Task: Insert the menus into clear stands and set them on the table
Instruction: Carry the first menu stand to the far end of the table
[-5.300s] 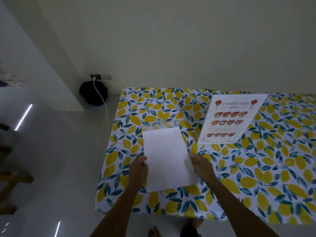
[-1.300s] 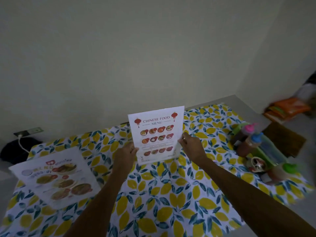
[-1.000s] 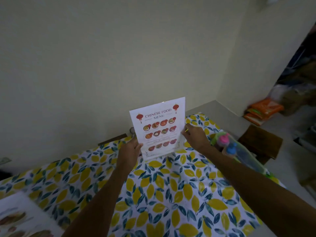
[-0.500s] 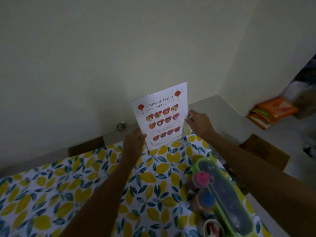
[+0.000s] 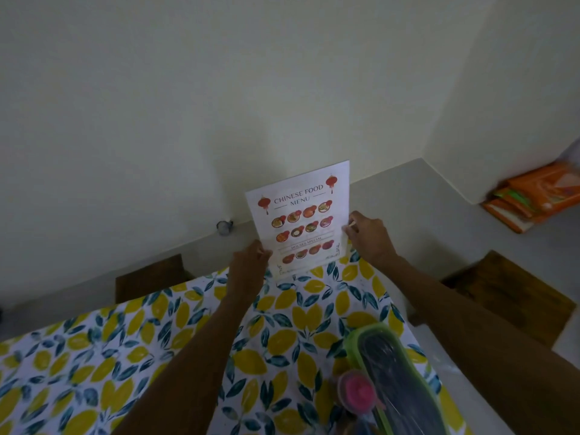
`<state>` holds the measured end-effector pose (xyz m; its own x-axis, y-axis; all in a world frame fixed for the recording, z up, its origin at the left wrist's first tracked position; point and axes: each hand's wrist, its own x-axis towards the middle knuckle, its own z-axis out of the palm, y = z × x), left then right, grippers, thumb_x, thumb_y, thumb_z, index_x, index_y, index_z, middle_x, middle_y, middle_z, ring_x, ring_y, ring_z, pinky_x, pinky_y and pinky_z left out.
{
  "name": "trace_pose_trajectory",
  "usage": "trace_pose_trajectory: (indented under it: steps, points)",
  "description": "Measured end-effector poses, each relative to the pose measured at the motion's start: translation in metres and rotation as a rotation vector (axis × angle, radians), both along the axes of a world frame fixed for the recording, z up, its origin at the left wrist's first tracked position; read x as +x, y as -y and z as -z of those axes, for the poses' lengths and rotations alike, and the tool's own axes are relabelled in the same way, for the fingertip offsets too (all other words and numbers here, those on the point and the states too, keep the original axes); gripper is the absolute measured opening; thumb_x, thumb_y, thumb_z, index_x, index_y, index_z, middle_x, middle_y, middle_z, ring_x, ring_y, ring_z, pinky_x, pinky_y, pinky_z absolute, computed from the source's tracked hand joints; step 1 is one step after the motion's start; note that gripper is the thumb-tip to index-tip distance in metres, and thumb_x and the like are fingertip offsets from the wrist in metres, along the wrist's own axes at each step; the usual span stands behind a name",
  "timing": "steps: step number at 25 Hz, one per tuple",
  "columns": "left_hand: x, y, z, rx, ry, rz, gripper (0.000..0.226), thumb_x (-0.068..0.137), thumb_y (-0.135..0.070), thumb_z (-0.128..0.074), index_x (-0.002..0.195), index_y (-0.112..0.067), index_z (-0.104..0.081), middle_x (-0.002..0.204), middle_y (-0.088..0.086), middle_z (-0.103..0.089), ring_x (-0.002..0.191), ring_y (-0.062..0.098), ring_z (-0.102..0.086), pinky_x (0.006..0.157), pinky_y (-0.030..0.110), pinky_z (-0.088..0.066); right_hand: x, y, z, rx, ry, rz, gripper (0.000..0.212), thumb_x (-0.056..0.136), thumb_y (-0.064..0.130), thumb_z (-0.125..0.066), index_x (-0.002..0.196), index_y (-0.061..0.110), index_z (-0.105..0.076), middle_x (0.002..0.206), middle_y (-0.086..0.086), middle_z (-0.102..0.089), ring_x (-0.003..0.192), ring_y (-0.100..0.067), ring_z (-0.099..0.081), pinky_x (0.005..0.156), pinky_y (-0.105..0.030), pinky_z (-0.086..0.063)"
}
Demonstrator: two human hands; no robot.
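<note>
The Chinese food menu [image 5: 303,221], a white sheet with red lanterns and dish photos, stands upright at the far corner of the table [image 5: 157,346], which wears a lemon-print cloth. It looks to be inside a clear stand, but the stand's edges are hard to make out. My left hand [image 5: 248,271] grips its lower left edge. My right hand [image 5: 368,238] pinches its right edge. The bottom of the menu rests at the cloth's far edge.
A green tray [image 5: 395,381] with a dark lid and a pink-capped bottle [image 5: 357,392] sits near right on the table. Dark wooden stools [image 5: 147,277] [image 5: 505,293] stand beyond the table. Orange packets [image 5: 533,196] lie on the floor by the right wall.
I have carried the menu from the table's middle to its far right corner, with both hands on it throughout. Over the last half second it lowered slightly toward the cloth.
</note>
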<state>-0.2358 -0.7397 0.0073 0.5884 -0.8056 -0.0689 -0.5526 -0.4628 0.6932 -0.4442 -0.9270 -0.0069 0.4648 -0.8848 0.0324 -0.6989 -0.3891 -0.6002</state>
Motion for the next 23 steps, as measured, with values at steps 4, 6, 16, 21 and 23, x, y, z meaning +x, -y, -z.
trace_pose_trajectory:
  steps: [4,6,16,21,23]
  points:
    - [-0.005,0.012,0.013,0.004,-0.026,-0.010,0.019,0.094,-0.025,-0.057,0.100,-0.007,-0.062,0.097,0.013,-0.075,0.078,0.024,-0.073,0.067,0.042,-0.063,-0.005,0.011,0.012,0.000,-0.016,-0.006,0.020,0.095,0.028,-0.058,0.098,0.007,-0.059,0.089,-0.016,-0.073,0.073,-0.030,-0.068,0.066,-0.033,-0.054]
    - [-0.004,0.017,0.019,0.012,-0.014,-0.017,0.019,0.094,-0.025,-0.057,0.097,-0.007,-0.061,0.097,0.014,-0.075,0.076,0.024,-0.073,0.064,0.039,-0.062,-0.006,0.013,0.014,0.004,-0.004,-0.006,0.020,0.095,0.029,-0.058,0.097,0.009,-0.058,0.089,-0.016,-0.073,0.072,-0.028,-0.067,0.067,-0.035,-0.056]
    - [-0.006,0.021,0.024,0.032,-0.033,-0.059,0.018,0.096,-0.025,-0.054,0.095,-0.007,-0.058,0.096,0.015,-0.074,0.071,0.018,-0.069,0.053,0.022,-0.053,-0.004,0.009,0.018,-0.007,0.010,-0.003,0.019,0.097,0.025,-0.056,0.100,0.007,-0.058,0.090,-0.016,-0.072,0.075,-0.029,-0.067,0.069,-0.042,-0.059]
    - [-0.007,0.022,0.019,0.110,0.025,-0.017,0.025,0.099,-0.025,-0.049,0.103,-0.001,-0.056,0.100,0.019,-0.071,0.079,0.028,-0.069,0.055,0.025,-0.049,0.002,0.006,0.015,0.036,-0.024,0.032,0.024,0.097,0.027,-0.052,0.105,0.006,-0.059,0.096,-0.017,-0.072,0.085,-0.034,-0.068,0.076,-0.050,-0.059]
    - [-0.007,0.022,0.013,0.176,0.033,0.014,0.031,0.098,-0.029,-0.049,0.110,0.000,-0.054,0.105,0.020,-0.069,0.090,0.034,-0.069,0.067,0.038,-0.056,0.005,0.003,0.011,0.090,-0.043,0.057,0.029,0.097,0.029,-0.050,0.111,0.005,-0.057,0.100,-0.019,-0.071,0.089,-0.036,-0.067,0.080,-0.051,-0.058]
